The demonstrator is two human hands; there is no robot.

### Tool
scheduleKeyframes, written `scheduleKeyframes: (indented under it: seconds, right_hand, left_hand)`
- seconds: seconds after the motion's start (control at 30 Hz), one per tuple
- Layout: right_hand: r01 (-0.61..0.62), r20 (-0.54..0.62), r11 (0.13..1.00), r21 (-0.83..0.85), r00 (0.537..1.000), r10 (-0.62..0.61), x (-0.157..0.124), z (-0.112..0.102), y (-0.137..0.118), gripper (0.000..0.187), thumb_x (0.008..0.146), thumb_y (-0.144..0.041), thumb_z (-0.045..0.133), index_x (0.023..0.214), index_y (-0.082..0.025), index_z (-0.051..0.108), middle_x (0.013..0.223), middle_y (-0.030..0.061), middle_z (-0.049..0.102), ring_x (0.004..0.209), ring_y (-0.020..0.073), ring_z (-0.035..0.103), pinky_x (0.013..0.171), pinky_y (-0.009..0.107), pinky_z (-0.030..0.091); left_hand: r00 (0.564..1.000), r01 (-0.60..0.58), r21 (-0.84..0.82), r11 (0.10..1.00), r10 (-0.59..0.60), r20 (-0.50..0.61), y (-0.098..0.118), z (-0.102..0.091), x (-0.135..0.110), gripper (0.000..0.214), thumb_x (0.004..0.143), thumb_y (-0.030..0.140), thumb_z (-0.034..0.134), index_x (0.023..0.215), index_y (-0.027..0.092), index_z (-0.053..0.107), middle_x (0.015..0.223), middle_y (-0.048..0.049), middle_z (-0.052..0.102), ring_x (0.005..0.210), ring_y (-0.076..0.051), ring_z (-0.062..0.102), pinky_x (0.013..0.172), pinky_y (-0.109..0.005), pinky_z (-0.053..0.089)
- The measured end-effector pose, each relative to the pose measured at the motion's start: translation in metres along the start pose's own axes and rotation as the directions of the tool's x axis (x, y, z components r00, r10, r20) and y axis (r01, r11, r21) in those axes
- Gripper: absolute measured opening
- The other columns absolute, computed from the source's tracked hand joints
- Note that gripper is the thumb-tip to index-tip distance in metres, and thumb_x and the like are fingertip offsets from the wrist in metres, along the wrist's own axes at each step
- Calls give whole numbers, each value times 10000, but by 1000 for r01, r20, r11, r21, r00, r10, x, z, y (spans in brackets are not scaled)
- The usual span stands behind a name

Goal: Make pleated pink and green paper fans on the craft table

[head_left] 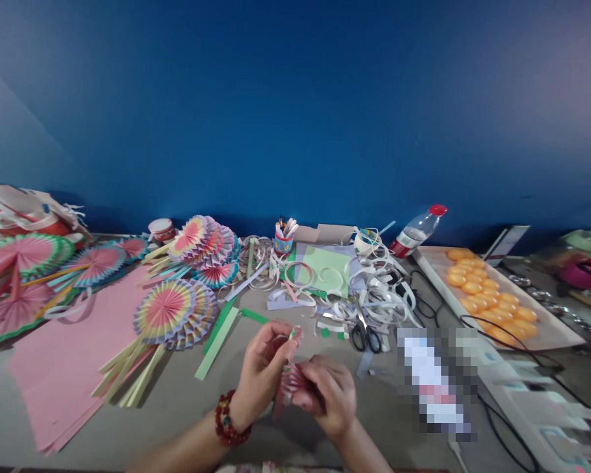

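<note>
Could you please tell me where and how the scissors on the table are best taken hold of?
Probably best grip the scissors by the black handles, coming from the person's side with the right hand. The handles face the person, while the blades point away into the paper strips. That hand holds folded pink paper, so it should be freed first.

Pleated paper matt; plastic bottle glossy.

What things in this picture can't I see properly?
All in the head view:
Folded pink paper: partly hidden by the left hand and right hand.
Pixelated thing: covered by colour blocks.
Lowest far-left fan: cut off by left edge.
Bottle label: too small to read.
</note>
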State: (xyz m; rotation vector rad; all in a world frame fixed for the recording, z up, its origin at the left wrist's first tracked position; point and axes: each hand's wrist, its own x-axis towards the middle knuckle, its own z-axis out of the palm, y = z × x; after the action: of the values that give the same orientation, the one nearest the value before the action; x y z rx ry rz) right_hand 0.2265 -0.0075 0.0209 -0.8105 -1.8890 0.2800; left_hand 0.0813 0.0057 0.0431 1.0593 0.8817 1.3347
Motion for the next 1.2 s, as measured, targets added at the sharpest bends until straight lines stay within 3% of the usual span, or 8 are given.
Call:
scheduleKeyframes:
  seconds: [0.27, 0.43, 0.53, 0.63, 0.77, 1.0, 1.07, 1.2]
  right_hand:
    - [90, 50, 995, -31, 995, -89, -3, 2, 4, 170, 978, -333, 483, 960, -208, 596, 616, 30, 650, 524, 173, 586, 525, 280, 460]
    - [177, 88, 984, -35, 981, -173, 0, -1, 5, 241, 938, -434, 545, 972, -202, 598, 581, 25, 636, 480, 173, 555, 472, 281, 424]
    - [178, 101, 983, -43, 980, -173, 0, -2, 3, 139, 893, -238, 589, 1029, -215, 600, 623, 20, 681, 492, 172, 588, 498, 282, 445]
    - [108, 45, 991, -75, 993, -105, -2, -3, 0, 229, 863, -109, 570, 1050, -239, 598, 678, 19, 718, 524, 175, 632, 541, 286, 485]
    - [-109, -13, 994, -26, 994, 108, -5, -1, -2, 146, 936, -164, 504, 992, -254, 604, 801, 31, 737, 685, 181, 698, 651, 269, 524]
    - [-414, 91, 897, 154, 910, 405, 0, 10, -3, 168, 994, -215, 428, 1031, -243, 589, 900, 23, 695, 816, 148, 683, 735, 197, 515]
    - [-420, 90, 899, 125, 907, 411, 0, 11, -3, 172, 998, -219, 419, 1030, -238, 587, 870, 21, 687, 773, 145, 677, 709, 198, 509]
    - [-301, 28, 954, 5, 953, 301, -2, 8, -3, 109, 975, -264, 496, 975, -235, 601, 787, 14, 689, 692, 158, 670, 675, 226, 499]
  left_hand:
    - [1000, 8, 12, 1000, -8, 13, -4, -3, 0, 127, 900, 303, 634, 915, 179, 611, 899, -27, 629, 877, -157, 609, 752, -237, 470]
    - [1000, 17, 19, 1000, -17, 0, -5, -4, -1, 123, 894, 293, 643, 926, 178, 615, 909, -30, 638, 863, -157, 617, 766, -247, 480]
    - [1000, 10, 10, 1000, -10, -17, -5, -3, -1, 126, 890, 293, 646, 923, 174, 620, 905, -36, 645, 862, -162, 622, 768, -253, 490]
    - [1000, 5, 14, 1000, -4, -31, -5, -3, 0, 135, 886, 303, 648, 910, 174, 619, 891, -36, 651, 855, -162, 628, 773, -255, 497]
    - [1000, 13, 56, 998, -11, -27, -6, -2, 2, 154, 880, 322, 649, 899, 173, 618, 892, -44, 664, 850, -168, 634, 764, -255, 503]
    - [998, -59, 81, 995, 61, -21, -12, -4, 5, 119, 900, 294, 625, 903, 174, 622, 939, -50, 629, 870, -164, 622, 799, -261, 492]
    - [994, -107, 102, 989, 109, -7, -13, -5, 5, 108, 914, 278, 604, 887, 176, 623, 1007, -58, 596, 908, -163, 610, 824, -264, 485]
    - [995, -97, 93, 991, 100, -18, -13, -3, 4, 98, 906, 272, 611, 879, 178, 610, 1012, -56, 561, 881, -160, 592, 792, -260, 488]
